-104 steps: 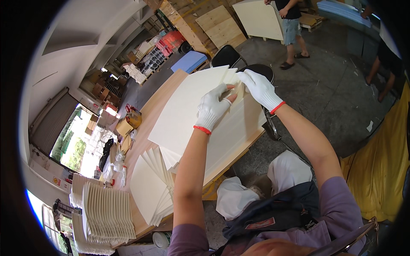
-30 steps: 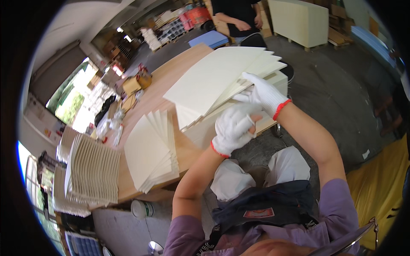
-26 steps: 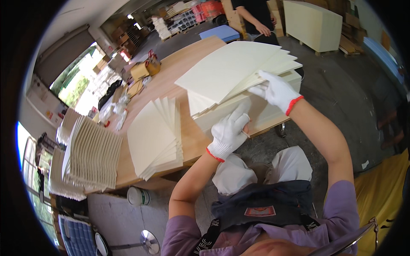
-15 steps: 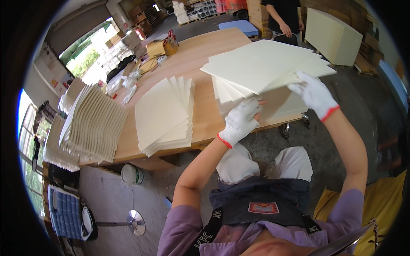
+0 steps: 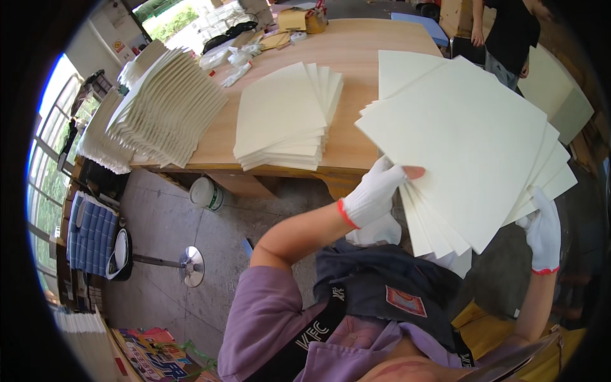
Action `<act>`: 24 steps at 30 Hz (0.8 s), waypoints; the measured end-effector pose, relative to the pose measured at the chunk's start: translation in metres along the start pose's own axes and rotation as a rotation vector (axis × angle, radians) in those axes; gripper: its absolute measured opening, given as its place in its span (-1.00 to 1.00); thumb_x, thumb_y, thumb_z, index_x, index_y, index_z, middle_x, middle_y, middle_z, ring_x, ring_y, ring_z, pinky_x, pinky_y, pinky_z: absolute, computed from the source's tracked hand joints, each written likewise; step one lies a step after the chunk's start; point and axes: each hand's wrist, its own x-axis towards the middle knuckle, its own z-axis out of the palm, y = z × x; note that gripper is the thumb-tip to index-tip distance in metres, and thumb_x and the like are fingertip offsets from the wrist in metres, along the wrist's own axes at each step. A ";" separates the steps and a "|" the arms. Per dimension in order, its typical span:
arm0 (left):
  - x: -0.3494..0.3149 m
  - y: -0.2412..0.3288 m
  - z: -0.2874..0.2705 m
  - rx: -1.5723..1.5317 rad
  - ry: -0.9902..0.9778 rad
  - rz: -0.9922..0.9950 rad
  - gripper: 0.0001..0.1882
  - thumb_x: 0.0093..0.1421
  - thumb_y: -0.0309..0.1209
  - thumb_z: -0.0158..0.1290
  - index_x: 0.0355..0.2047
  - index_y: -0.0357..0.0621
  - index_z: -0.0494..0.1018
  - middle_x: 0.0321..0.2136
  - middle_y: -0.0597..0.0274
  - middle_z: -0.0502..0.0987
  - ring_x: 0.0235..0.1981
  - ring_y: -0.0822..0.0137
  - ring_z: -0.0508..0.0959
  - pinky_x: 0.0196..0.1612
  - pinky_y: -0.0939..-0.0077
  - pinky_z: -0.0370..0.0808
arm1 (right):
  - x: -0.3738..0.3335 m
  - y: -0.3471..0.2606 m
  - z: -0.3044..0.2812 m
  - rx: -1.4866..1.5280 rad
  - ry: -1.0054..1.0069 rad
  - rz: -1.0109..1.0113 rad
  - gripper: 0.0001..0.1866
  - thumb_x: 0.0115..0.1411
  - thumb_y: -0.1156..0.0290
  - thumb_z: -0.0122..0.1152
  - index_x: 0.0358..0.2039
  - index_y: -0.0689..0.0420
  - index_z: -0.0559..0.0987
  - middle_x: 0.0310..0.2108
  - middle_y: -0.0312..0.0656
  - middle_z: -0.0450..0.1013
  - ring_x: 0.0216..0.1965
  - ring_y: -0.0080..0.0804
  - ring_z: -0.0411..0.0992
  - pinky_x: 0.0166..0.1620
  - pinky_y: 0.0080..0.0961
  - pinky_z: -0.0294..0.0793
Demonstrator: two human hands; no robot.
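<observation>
Holding the fanned sheets: the cream fan (image 5: pixel 461 143) is held between the two gloved hands, over the table's right part and past its near edge, corners spread like cards.
Left hand (image 5: pixel 379 194): elbow bent, forearm angled up and right; the bare-tipped thumb lies on top at the lower left edge, pinching the sheets.
Right hand (image 5: pixel 544 232): forearm nearly upright, thumb pointing up by the right corner; the other fingers are partly hidden, so I cannot tell how tightly they grip.
Table (image 5: pixel 353 48): pale wood grain, bearing a low fanned pile (image 5: pixel 280 108) in the middle and tall wavy stacks (image 5: pixel 168 111) at the left end.
Room: grey floor (image 5: pixel 156 223), a bucket (image 5: pixel 207 193) below the table, a chair with a blue quilted cushion (image 5: pixel 95 235) at left, a co-worker (image 5: pixel 512 35) in dark clothing beyond the table.
Count: two hands, one low pile, at least two wavy stacks, one bucket, one co-worker; the held sheets overlap too much to number.
</observation>
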 end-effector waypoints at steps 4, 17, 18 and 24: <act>-0.023 0.014 -0.047 0.124 0.066 0.195 -0.48 0.31 -0.49 0.17 0.24 -0.31 0.33 0.02 0.08 0.54 0.02 0.17 0.62 0.07 0.25 0.61 | 0.040 0.009 0.055 0.077 -0.041 -0.105 -0.56 0.46 0.33 0.11 0.23 0.32 0.42 0.11 -0.10 0.51 0.08 -0.35 0.55 -0.02 -0.29 0.66; -0.012 0.129 -0.200 -0.142 0.616 0.714 -0.69 0.33 -0.59 0.11 0.07 -0.20 0.40 -0.05 0.14 0.51 -0.14 0.31 0.57 -0.12 0.52 0.59 | 0.144 0.136 0.394 0.060 -0.595 0.129 -0.37 0.35 0.02 0.27 0.14 0.37 0.49 0.00 -0.07 0.53 0.02 -0.34 0.48 0.06 -0.36 0.51; -0.003 0.124 -0.217 -0.167 0.649 0.660 -0.72 0.33 -0.58 0.11 0.04 -0.21 0.42 -0.05 0.15 0.51 -0.13 0.30 0.57 -0.09 0.51 0.59 | 0.157 0.150 0.403 -0.016 -0.564 0.220 -0.35 0.34 0.02 0.29 0.14 0.38 0.49 0.02 -0.04 0.53 0.02 -0.32 0.49 0.05 -0.35 0.52; 0.028 0.087 -0.269 -0.406 0.817 0.459 -0.76 0.36 -0.57 0.08 0.02 -0.30 0.46 -0.01 0.15 0.51 0.09 0.22 0.50 0.17 0.24 0.54 | 0.167 0.205 0.407 0.096 -0.489 0.396 -0.32 0.30 0.06 0.35 0.22 0.34 0.44 0.13 -0.03 0.47 0.07 -0.27 0.49 0.01 -0.24 0.58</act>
